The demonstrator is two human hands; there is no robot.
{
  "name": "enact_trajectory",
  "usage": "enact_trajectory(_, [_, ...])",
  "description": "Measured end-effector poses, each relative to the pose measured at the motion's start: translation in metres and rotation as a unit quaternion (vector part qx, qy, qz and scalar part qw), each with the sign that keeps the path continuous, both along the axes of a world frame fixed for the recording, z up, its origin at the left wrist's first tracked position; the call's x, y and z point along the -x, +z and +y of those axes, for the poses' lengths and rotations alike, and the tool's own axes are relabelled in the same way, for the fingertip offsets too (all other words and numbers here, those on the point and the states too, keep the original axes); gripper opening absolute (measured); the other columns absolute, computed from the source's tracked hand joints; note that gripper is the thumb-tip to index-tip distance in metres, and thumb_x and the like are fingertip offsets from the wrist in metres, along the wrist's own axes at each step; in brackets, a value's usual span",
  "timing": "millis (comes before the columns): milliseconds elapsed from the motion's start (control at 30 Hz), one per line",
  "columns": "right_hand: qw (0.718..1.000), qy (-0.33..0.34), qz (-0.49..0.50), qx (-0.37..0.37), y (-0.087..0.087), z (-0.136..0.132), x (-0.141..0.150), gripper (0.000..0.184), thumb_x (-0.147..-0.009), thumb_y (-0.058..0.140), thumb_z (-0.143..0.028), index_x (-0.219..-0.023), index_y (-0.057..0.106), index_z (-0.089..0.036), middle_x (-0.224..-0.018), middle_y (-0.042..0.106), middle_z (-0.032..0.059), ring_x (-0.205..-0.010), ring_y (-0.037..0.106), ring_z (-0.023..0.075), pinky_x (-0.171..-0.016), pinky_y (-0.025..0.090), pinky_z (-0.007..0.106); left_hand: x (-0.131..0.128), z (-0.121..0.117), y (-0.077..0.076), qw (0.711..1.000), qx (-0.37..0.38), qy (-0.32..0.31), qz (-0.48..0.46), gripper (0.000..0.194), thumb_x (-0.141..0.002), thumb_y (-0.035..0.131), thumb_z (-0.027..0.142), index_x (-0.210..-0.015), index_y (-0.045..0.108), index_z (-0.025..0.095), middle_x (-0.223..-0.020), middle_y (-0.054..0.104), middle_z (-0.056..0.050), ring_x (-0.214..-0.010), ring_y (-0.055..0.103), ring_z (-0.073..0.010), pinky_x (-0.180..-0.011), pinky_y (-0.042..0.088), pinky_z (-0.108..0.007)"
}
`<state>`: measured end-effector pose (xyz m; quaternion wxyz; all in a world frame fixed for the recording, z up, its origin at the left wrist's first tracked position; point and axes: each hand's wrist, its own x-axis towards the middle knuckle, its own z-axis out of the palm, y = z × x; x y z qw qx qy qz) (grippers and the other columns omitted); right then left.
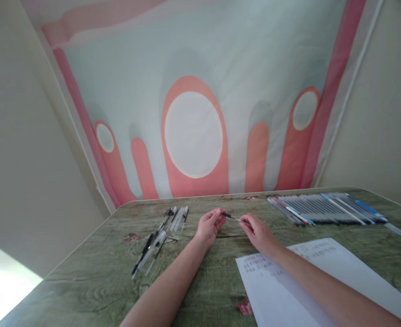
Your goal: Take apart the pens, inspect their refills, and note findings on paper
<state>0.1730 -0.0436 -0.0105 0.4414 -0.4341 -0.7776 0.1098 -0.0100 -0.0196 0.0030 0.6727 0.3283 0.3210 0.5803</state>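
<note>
Above the table, my left hand (210,228) pinches the black end of a slim pen (230,216). The fingers of my right hand (259,232) are closed on the other, thinner and paler end, so the pen spans the gap between both hands. Whether that thin part is a refill coming out of the barrel is too small to tell. To the left of my hands lie loose pen parts (150,249), black and clear, with several clear tubes (179,219) and dark pieces just behind them.
A long row of pens (309,209), mostly grey with some blue, white and red ones, lies at the back right. Under my right forearm is a white paper sheet (309,281) with handwriting. The wood-grain table (95,277) ends at a wall hanging (193,131).
</note>
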Motion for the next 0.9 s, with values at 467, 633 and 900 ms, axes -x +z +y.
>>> enact_trajectory(467, [0.995,-0.042,-0.089,-0.002,0.004,-0.008,0.002,0.027,-0.088,0.03,-0.034,-0.078,0.052,-0.02,-0.068,0.06,0.0019,-0.063,0.058,0.0156,-0.058,0.037,0.024,0.001,-0.001,0.003,1.0,-0.008,-0.009,0.001,0.02,-0.07,0.064,0.022,-0.086,0.06,0.01,-0.089,0.064,-0.008,-0.08,0.06,-0.0114,-0.076,0.048,-0.022])
enact_trajectory(633, [0.996,-0.065,-0.063,0.003,0.005,-0.009,0.003,0.025,-0.084,0.038,-0.037,-0.098,0.049,-0.02,-0.072,0.061,0.0018,-0.057,0.057,0.0143,-0.054,0.037,0.023,0.0,0.0,0.003,1.0,-0.004,0.0,-0.001,0.02,-0.07,0.064,0.022,-0.085,0.06,0.01,-0.089,0.064,-0.009,-0.078,0.06,-0.011,-0.075,0.048,-0.022])
enact_trajectory(900, [0.996,-0.054,-0.073,0.015,0.006,-0.01,0.003,0.025,-0.085,0.036,-0.037,-0.086,0.054,-0.021,-0.066,0.063,0.001,-0.059,0.059,0.0153,-0.055,0.037,0.023,0.001,0.001,0.003,1.0,0.012,0.01,0.001,0.018,-0.069,0.064,0.022,-0.08,0.061,0.009,-0.084,0.065,-0.008,-0.075,0.06,-0.01,-0.073,0.048,-0.02])
